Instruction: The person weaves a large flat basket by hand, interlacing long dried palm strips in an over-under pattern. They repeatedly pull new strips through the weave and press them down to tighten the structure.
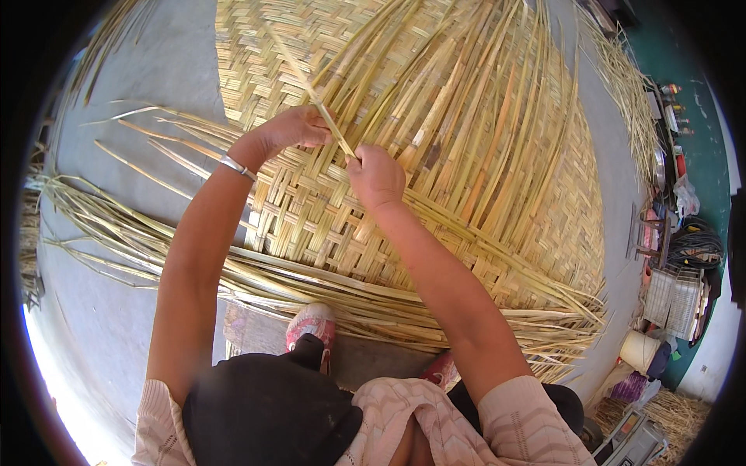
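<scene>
A flat reed strip (305,80) slants up and away to the left, its near end pinched in my right hand (378,177). Higher up the same strip, my left hand (294,130) has its thumb and fingers curled around it; a bangle circles that wrist. Both hands are just above a large woven mat (311,221) of yellow-green strips in a herringbone pattern. Many loose reed strips (458,116) fan out over the mat beyond my right hand, running toward the far edge.
A thick bundle of long reeds (272,272) lies along the mat's near edge, beside my shoe (311,322). More strips lie on the grey floor (101,171). Along the right wall stand a coiled black cable (694,247), a pale bucket (639,351) and a straw heap (676,423).
</scene>
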The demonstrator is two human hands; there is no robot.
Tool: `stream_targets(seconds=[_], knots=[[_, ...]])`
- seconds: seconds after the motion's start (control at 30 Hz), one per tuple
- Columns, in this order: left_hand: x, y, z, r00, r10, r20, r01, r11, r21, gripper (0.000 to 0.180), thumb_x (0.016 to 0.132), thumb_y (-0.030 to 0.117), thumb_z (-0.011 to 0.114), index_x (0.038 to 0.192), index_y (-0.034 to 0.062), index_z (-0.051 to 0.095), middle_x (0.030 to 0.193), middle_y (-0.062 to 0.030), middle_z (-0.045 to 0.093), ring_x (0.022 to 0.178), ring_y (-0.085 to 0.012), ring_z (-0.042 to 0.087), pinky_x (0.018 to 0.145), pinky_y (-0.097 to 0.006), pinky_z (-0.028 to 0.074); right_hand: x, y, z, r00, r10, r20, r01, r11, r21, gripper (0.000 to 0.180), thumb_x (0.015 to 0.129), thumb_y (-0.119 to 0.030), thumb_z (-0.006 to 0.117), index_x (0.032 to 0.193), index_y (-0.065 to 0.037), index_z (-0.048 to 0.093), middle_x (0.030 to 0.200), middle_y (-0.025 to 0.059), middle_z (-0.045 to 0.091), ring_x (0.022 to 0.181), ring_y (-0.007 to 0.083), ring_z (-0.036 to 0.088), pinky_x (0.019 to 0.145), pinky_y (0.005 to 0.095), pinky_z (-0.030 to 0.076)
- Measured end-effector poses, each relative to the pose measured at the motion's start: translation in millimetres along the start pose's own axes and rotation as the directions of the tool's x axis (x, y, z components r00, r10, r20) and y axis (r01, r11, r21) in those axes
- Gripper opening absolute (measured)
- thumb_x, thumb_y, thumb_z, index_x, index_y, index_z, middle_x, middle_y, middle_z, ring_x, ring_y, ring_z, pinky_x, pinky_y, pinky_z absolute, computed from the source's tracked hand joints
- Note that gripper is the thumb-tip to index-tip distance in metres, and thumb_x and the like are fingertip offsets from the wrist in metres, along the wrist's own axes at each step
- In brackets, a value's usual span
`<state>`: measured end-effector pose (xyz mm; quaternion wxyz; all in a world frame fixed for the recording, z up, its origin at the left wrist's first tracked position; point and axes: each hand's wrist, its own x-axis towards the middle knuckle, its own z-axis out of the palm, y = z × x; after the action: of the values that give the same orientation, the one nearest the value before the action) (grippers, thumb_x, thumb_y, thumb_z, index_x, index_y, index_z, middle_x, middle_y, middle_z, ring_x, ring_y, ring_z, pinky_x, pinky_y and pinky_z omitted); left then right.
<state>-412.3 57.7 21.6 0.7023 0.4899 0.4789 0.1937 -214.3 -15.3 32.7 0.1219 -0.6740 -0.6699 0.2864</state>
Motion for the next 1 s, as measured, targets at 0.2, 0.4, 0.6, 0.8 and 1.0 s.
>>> stream_targets(seconds=[0.2,0.4,0.6,0.8,1.0], knots=[[40,-3,9,0.959,0.192,-0.206,-0.018,0.770,0.638,0.034,0.071,0.011,0.073,0.103,0.0018,0.065,0.074,-0.0118,0.066,0.071,-0.0211,0.064,0.067,-0.033,0.051,2,2,10,0.984,0.144,-0.100,-0.138,0.988,0.063,0.019,0.082,-0.023,0.058,0.085,-0.006,0.066,0.087,0.0158,0.064,0.078,0.0360,0.063,0.070,0.0454,0.050],[30,-16,32,0.824,0.423,-0.377,0.080,0.571,0.817,0.021,0.080,0.014,0.062,0.100,0.0066,0.064,0.081,-0.0148,0.067,0.082,-0.0324,0.065,0.073,-0.041,0.052,2,5,6,0.984,0.159,-0.077,-0.148,0.980,0.131,0.019,0.081,-0.024,0.060,0.081,-0.006,0.066,0.079,0.0162,0.065,0.072,0.0361,0.062,0.065,0.0457,0.049],[38,-5,27,0.917,0.366,-0.157,0.019,0.355,0.935,0.018,0.082,0.015,0.060,0.099,0.0112,0.064,0.089,-0.0152,0.066,0.083,-0.0327,0.065,0.073,-0.043,0.052,0,6,6,0.981,0.160,-0.113,-0.137,0.972,0.192,0.019,0.079,-0.024,0.060,0.076,-0.005,0.064,0.073,0.0159,0.063,0.068,0.0356,0.061,0.063,0.0452,0.048],[56,25,13,0.993,-0.032,-0.118,0.062,0.962,0.264,0.023,0.078,0.010,0.068,0.099,0.0031,0.062,0.082,-0.0048,0.059,0.074,-0.0175,0.059,0.065,-0.031,0.052,1,13,11,0.974,0.185,-0.128,-0.144,0.950,0.278,0.021,0.078,-0.025,0.060,0.073,-0.004,0.062,0.068,0.0156,0.062,0.063,0.0348,0.060,0.061,0.0432,0.047],[49,32,35,0.981,-0.115,-0.158,0.163,0.928,0.334,0.038,0.075,0.014,0.074,0.108,0.0015,0.058,0.091,-0.0054,0.058,0.078,-0.0145,0.057,0.067,-0.029,0.052,-2,14,11,0.969,0.185,-0.165,-0.118,0.930,0.348,0.021,0.077,-0.025,0.062,0.074,-0.004,0.063,0.066,0.0149,0.062,0.061,0.0335,0.060,0.060,0.0413,0.048]])
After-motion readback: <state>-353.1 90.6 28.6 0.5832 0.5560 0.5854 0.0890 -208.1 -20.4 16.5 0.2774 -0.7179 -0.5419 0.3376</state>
